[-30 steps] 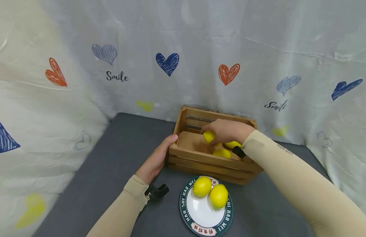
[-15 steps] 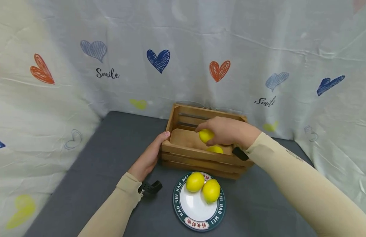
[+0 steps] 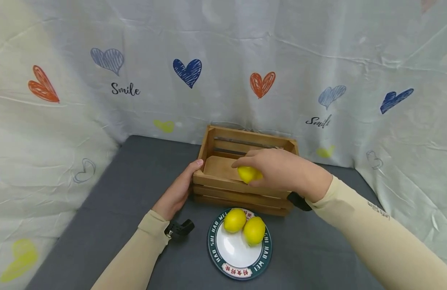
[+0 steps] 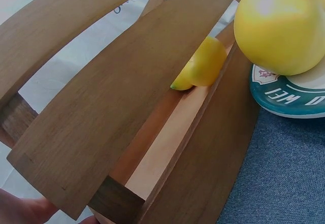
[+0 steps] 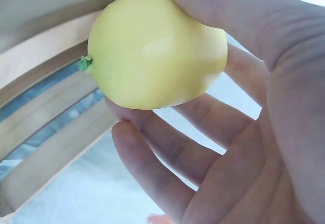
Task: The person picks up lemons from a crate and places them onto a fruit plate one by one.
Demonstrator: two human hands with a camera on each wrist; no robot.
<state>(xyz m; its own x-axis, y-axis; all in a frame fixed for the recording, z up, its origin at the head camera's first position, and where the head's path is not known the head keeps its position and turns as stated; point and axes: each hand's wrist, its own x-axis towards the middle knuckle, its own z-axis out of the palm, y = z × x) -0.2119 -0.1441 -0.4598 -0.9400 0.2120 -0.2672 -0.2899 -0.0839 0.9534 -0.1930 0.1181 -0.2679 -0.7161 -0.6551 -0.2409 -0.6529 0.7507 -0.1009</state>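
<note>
A slatted wooden crate stands behind a plate in the head view. My left hand grips its left end, thumb up at the rim. Over the crate's front edge, my right hand holds a yellow lemon between thumb and fingers. The right wrist view shows this lemon with a small green stem end. Through the crate's slats, the left wrist view shows yellow lemons inside; the right hand hides them from the head camera. Two more lemons, one at the back and one at the right, rest on the plate.
The round plate, white with a dark green lettered rim, lies on the dark grey tabletop in front of the crate. A pale curtain printed with hearts hangs close behind the crate and along both sides.
My right hand has lifted the lemon from inside the crate and brought it toward the front edge. The left hand keeps its grip on the crate. The head view has shifted slightly.
</note>
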